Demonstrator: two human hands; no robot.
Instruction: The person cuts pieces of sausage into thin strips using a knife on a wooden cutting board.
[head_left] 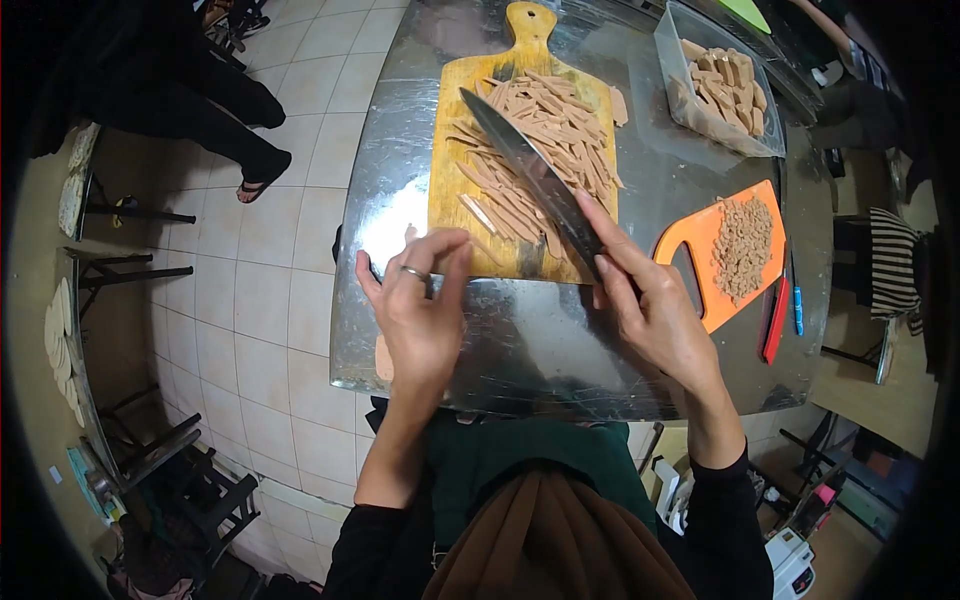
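Note:
My right hand (655, 305) grips a large kitchen knife (530, 165) by its handle, with the index finger stretched along the blade's spine. The dark blade slants to the upper left over a heap of pinkish-brown sausage-like strips (560, 125). These lie on a yellow wooden cutting board (450, 95) with a holed handle at its far end. At the board's near left corner is my left hand (420, 300), a ring on one finger. Its fingers are bent but apart, and nothing shows between them. A single thin strip lies just right of its fingertips.
A clear plastic tub (690, 125) of thicker pieces stands at the table's far right. An orange cutting board (690, 225) carries finely diced bits, with a red-handled knife (775, 325) and a blue-handled tool (798, 310) beside it. A person's legs (230, 130) show at left.

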